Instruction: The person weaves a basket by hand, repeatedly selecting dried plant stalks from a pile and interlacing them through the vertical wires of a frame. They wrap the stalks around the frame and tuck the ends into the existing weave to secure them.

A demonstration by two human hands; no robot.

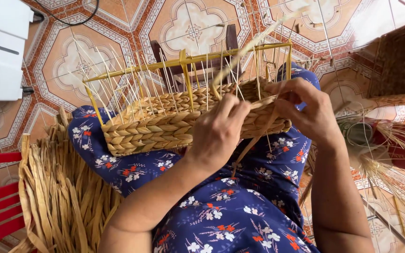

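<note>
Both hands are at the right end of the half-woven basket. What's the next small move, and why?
Probably draw the loose strand snug. It hangs slack below the basket, between the left hand and right hand, both at the woven rim.
</note>
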